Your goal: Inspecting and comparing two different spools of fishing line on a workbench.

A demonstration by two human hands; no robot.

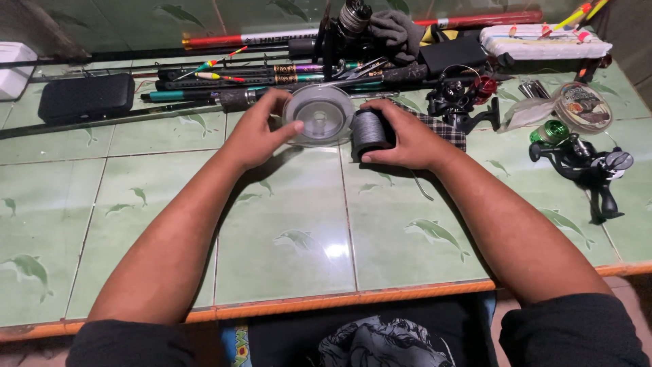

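- Two bare hands worked over a green tiled floor (285,224) with dolphin motifs.
- Left hand (255,136) was curled loosely around a clear plastic line spool (319,115); thumb pressed on its front rim, fingers wrapped over the far edge. Grip moderately open, matching the spool's width.
- Right hand (411,139) was closed around a dark grey spool of braided line (370,130), thumb beneath, fingers over the top; spool's end face turned toward the clear spool.
- Both spools sat side by side, nearly touching, just above the floor at mid-frame; whether they rested on it could not be told.
- Behind the hands: several fishing rods (258,75) laid lengthwise, a grey glove (397,34), a black spinning reel (462,102).
- Right side: a green-spooled reel (577,156), a round packaged line spool (583,105).
- Far left: a black rectangular case (86,96).
- Nothing lay between hands and camera; forearms partly covered the tiles.
- Clear spool looked translucent, its hub visible; grey spool fully wound.
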